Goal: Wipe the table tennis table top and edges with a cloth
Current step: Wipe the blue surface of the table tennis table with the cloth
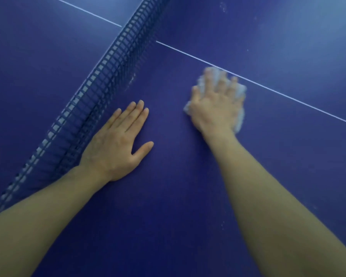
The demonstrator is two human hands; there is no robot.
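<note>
Pressure matters: keep your right hand spread flat on the cloth beside the net; left hand rests released, fingers straight, bracing on the table.

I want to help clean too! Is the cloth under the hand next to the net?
No, the left hand by the net lies flat on bare table; the cloth is under the right hand.
</note>
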